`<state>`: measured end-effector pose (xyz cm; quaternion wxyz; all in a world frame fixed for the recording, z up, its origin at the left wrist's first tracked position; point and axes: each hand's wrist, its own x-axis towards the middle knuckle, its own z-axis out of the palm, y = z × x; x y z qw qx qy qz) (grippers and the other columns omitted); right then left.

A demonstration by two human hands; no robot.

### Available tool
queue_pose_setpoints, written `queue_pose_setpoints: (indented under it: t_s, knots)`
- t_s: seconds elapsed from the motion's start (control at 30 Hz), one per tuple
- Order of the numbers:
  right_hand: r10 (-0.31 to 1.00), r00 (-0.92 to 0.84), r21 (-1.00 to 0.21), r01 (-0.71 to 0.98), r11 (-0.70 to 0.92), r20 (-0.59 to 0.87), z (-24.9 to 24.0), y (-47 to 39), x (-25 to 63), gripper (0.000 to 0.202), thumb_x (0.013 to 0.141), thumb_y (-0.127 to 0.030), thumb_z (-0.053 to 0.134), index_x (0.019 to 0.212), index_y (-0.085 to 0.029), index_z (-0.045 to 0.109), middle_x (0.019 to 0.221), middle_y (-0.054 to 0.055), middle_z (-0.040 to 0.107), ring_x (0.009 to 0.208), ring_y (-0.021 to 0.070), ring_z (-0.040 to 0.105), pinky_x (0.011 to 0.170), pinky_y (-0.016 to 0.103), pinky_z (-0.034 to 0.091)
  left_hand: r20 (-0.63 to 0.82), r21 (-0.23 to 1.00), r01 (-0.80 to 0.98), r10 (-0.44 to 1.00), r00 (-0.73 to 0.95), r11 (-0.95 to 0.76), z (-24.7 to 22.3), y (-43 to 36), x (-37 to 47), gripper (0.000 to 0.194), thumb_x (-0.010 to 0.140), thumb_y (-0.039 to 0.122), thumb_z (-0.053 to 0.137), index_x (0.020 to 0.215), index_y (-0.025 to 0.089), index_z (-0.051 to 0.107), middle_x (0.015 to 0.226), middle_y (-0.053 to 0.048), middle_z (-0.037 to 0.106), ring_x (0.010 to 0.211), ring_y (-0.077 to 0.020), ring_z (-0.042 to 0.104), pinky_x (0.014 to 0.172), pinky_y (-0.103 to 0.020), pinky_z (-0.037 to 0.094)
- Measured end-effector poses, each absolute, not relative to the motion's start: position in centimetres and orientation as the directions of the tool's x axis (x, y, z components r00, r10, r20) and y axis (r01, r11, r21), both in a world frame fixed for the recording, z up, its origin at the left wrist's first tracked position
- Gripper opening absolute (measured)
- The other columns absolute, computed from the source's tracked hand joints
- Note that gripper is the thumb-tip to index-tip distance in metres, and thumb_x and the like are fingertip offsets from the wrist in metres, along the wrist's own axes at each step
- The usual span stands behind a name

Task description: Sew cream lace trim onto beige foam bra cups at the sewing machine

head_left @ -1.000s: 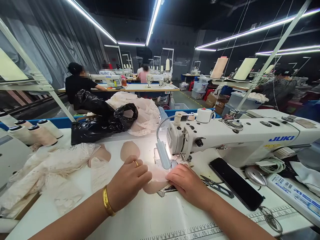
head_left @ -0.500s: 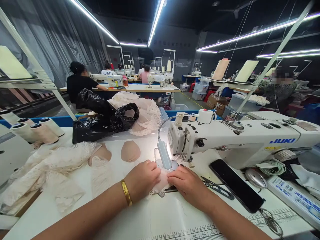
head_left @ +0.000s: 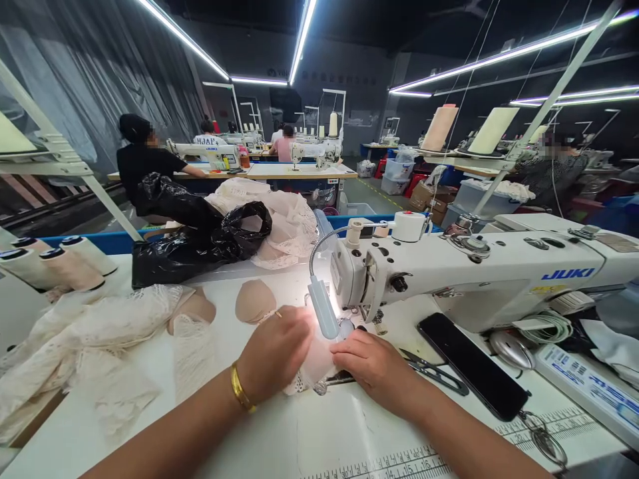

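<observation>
Pale pink fabric with a lace edge [head_left: 318, 364] lies beneath the needle area of a white JUKI sewing machine [head_left: 469, 266]. At its left side is my left hand [head_left: 277, 349], fingers curled and closed at the fabric; their tips are partly hidden and slightly blurred. My right hand [head_left: 369, 362] rests on the right edge, thumb and fingers closed on the fabric. A small lamp on a bent neck [head_left: 323, 309] shines down between the hands and covers part of the work. Beige moulded cups [head_left: 255, 301] and cream lace pieces [head_left: 114, 326] lie to the left.
Right of my hand are thread snips [head_left: 434, 372], a black phone [head_left: 474, 366] and glasses [head_left: 544, 439]. A black plastic bag [head_left: 200, 233] and more lace garments [head_left: 289, 226] sit at the back. Thread cones [head_left: 72, 263] stand at left. Other people sit at machines farther off.
My left hand has shifted slightly up and left at the fabric, uncovering more of its left part. My right hand stays nearly in place. The view has turned a little.
</observation>
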<state>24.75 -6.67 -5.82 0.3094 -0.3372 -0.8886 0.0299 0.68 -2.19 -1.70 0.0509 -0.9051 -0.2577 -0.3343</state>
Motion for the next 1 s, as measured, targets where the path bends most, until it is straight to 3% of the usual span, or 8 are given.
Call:
queue_pose_setpoints:
  t_s: [0.07, 0.17, 0.33, 0.5, 0.67, 0.83, 1.0]
  knots:
    - [0.624, -0.589, -0.253, 0.591, 0.766, 0.514, -5.8, -6.7, 24.8, 0.032, 0.094, 0.004, 0.050, 0.100, -0.023, 0.067, 0.104, -0.001, 0.076, 0.084, 0.0172, 0.057, 0.071, 0.028, 0.046, 0.488, 0.011, 0.408, 0.362, 0.795, -0.913, -1.8, -3.1, 1.0, 0.017, 0.098, 0.010, 0.045, 0.089, 0.021, 0.054, 0.086, -0.002, 0.064, 0.078, -0.0200, 0.056, 0.075, -0.036, 0.049]
    - [0.635, -0.600, -0.235, 0.611, 0.756, 0.486, -5.5, -6.8, 25.0, 0.028, 0.096, 0.000, 0.050, 0.099, -0.022, 0.067, 0.101, 0.001, 0.073, 0.088, 0.0183, 0.057, 0.072, 0.029, 0.046, 0.340, -0.040, 0.447, 0.409, 0.847, -0.894, -2.2, -3.8, 1.2, 0.016, 0.095, 0.015, 0.051, 0.079, 0.020, 0.053, 0.078, -0.002, 0.059, 0.069, -0.0198, 0.051, 0.069, -0.037, 0.046]
    - [0.666, -0.643, -0.192, 0.649, 0.736, 0.379, -4.6, -7.1, 25.8, 0.028, 0.097, -0.004, 0.048, 0.097, -0.024, 0.069, 0.082, 0.001, 0.062, 0.076, 0.0179, 0.050, 0.064, 0.029, 0.039, 0.364, 0.055, 0.454, 0.442, 0.820, -0.889, -2.9, -3.7, 0.9, 0.019, 0.097, 0.014, 0.051, 0.078, 0.019, 0.053, 0.089, -0.005, 0.063, 0.080, -0.0212, 0.055, 0.075, -0.036, 0.046]
    - [0.663, -0.675, -0.250, 0.615, 0.748, 0.323, -3.9, -7.2, 26.4, 0.030, 0.097, -0.005, 0.048, 0.102, -0.024, 0.070, 0.083, 0.002, 0.060, 0.077, 0.0174, 0.049, 0.064, 0.028, 0.038, 0.347, 0.077, 0.431, 0.429, 0.834, -0.899, -3.1, -3.7, 0.9, 0.022, 0.100, 0.014, 0.045, 0.080, 0.018, 0.055, 0.082, -0.004, 0.061, 0.074, -0.0199, 0.050, 0.072, -0.036, 0.044]
    - [0.669, -0.689, -0.267, 0.614, 0.743, 0.278, -3.4, -7.2, 26.6, 0.026, 0.098, -0.009, 0.047, 0.095, -0.022, 0.069, 0.080, 0.001, 0.056, 0.076, 0.0178, 0.047, 0.063, 0.029, 0.035, 0.363, 0.080, 0.418, 0.417, 0.833, -0.905, -3.2, -3.9, 1.4, 0.023, 0.102, 0.014, 0.043, 0.086, 0.017, 0.059, 0.083, -0.005, 0.060, 0.073, -0.0195, 0.047, 0.073, -0.036, 0.043]
    - [0.709, -0.660, -0.308, 0.640, 0.704, 0.248, -3.4, -7.3, 26.1, 0.023, 0.100, -0.015, 0.050, 0.117, -0.023, 0.064, 0.086, 0.002, 0.059, 0.081, 0.0191, 0.049, 0.066, 0.030, 0.038, 0.367, 0.156, 0.403, 0.432, 0.824, -0.902, -3.4, -3.9, 1.6, 0.021, 0.100, 0.012, 0.043, 0.087, 0.018, 0.058, 0.085, -0.005, 0.061, 0.075, -0.0199, 0.048, 0.076, -0.037, 0.043]
    - [0.685, -0.672, -0.284, 0.623, 0.729, 0.282, -3.7, -7.4, 26.0, 0.024, 0.098, -0.011, 0.048, 0.102, -0.023, 0.068, 0.081, 0.001, 0.056, 0.077, 0.0182, 0.048, 0.063, 0.030, 0.036, 0.408, 0.183, 0.429, 0.465, 0.786, -0.885, -3.6, -3.8, 1.6, 0.014, 0.096, 0.014, 0.048, 0.088, 0.019, 0.057, 0.094, -0.006, 0.063, 0.083, -0.0225, 0.052, 0.083, -0.041, 0.042]
